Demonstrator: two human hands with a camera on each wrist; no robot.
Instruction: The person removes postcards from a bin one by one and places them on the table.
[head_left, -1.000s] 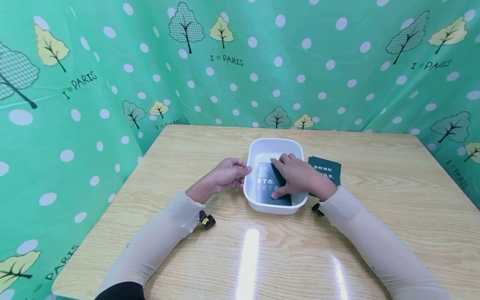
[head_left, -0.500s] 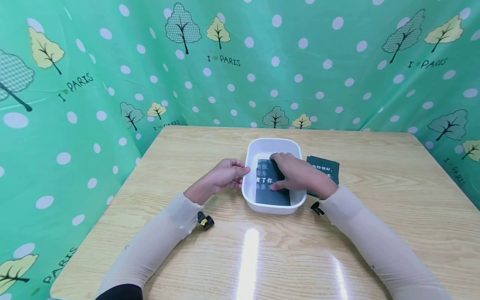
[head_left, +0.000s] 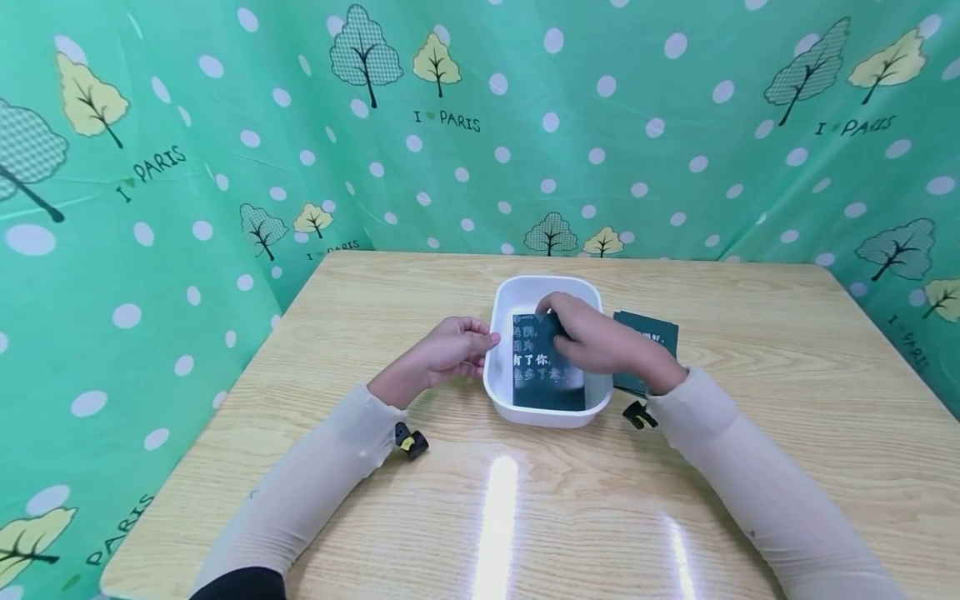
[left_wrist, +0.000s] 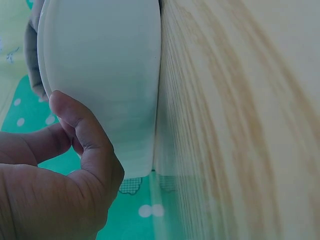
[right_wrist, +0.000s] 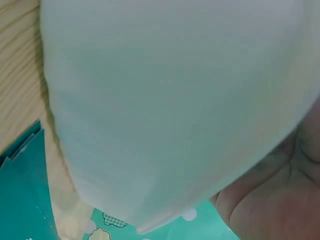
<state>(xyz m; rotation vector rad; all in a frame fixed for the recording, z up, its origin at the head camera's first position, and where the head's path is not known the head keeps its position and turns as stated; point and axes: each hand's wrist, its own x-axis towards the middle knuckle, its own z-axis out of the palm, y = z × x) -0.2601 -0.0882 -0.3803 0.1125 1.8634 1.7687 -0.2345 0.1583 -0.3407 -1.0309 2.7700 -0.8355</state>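
Note:
In the head view, a white plastic tub (head_left: pixel 497 392) stands on the table. Its left rim is held between the thumb and fingers of my left hand (head_left: pixel 455 350); in the left wrist view that hand (left_wrist: pixel 87 155) reaches the tub's outer wall (left_wrist: pixel 107 75). Dark green cards with white Chinese lettering (head_left: pixel 543 383) lie inside the tub; how many cannot be told. Over their upper right part is my right hand (head_left: pixel 596 337), fingers bent toward the far edge, thumb near the lettering. The right wrist view shows mostly the tub wall (right_wrist: pixel 165 100) and part of the palm (right_wrist: pixel 280 200).
More dark green cards (head_left: pixel 626 322) lie on the wooden table (head_left: pixel 420 287) just right of the tub, partly under the right forearm. Black straps, one with yellow (head_left: pixel 411 442), are near both wrists. A green patterned curtain (head_left: pixel 480 200) hangs behind the table.
My right hand has slid up and right over the cards, its thumb drawn back from the lower part, showing more lettering. The left hand stays at the rim.

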